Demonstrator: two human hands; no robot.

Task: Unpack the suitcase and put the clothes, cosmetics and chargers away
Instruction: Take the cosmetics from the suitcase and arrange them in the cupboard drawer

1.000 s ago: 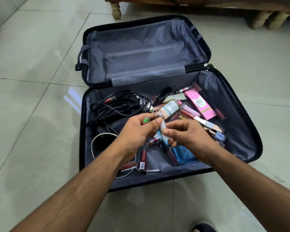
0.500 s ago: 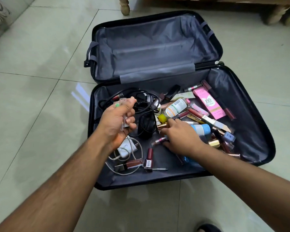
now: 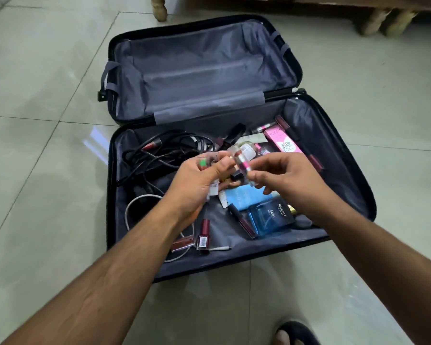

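Nearest to us, a sandalled foot (image 3: pixel 292 333) stands on the pale tiled floor (image 3: pixel 35 170), just short of the suitcase (image 3: pixel 353 170), which lies open flat with bare tile on its left, right and near sides.

Above the near half, our left hand (image 3: pixel 197 183) curls round a small clutch of cosmetics, a clear piece with a green spot (image 3: pixel 202 162) showing between thumb and fingers. Our right hand (image 3: pixel 284 175) pinches a pink and silver tube (image 3: pixel 243 165) at its lower end, and the tube's top reaches the left fingertips; we cannot tell which hand bears its weight.

In that near half, close to the front rim, lie a dark red nail polish bottle (image 3: pixel 203 235) and a white cable (image 3: pixel 135 210) looping along the left side. To the right sits a blue perfume bottle (image 3: pixel 269 220), touching a light blue tube (image 3: pixel 244 195) partly hidden under our hands. Farther back on the left is a tangle of black charger cables (image 3: pixel 164 155), and at the far right corner a pink BB cream box (image 3: pixel 284 141) among more small cosmetics.

Beyond the hinge, the lid half shows only its grey lining (image 3: pixel 197 70). Past it, wooden furniture legs (image 3: pixel 159 8) stand on the floor, near the suitcase's far rim.
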